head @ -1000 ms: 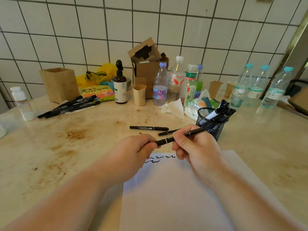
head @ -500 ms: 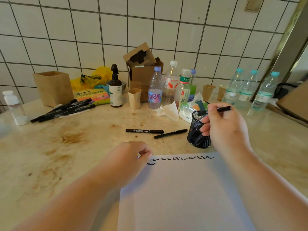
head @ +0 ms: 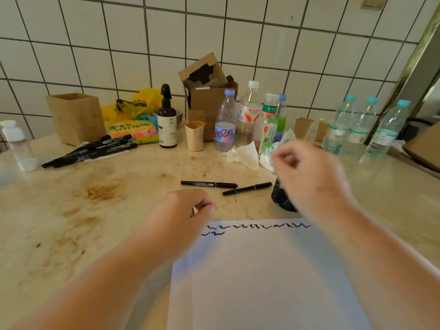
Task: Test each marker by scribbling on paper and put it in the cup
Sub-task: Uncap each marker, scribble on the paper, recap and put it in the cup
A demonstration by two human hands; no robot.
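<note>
Desk (head: 71, 210) is a pale marble-looking slab with brownish rusty stains, backed by a white square-tiled wall (head: 95, 44) with dark grout. A plain white sheet of paper (head: 262, 282) lies flat up front, with a row of black squiggles along its top edge. The left hand (head: 181, 210) rests at the paper's top-left corner, fingers curled loosely in, nothing in it. The right hand (head: 307, 177) is blurry, hovering in front of the black mesh cup (head: 282, 198) and covering most of it; fingers look half curled, can't tell if it's holding anything. Two slim black markers (head: 209, 184) lie on the desk just left of the cup, and a bunch more markers (head: 90, 151) sit far left near a boxy kraft-brown container (head: 76, 117). Clear plastic bottles (head: 247, 115) line the back.
</note>
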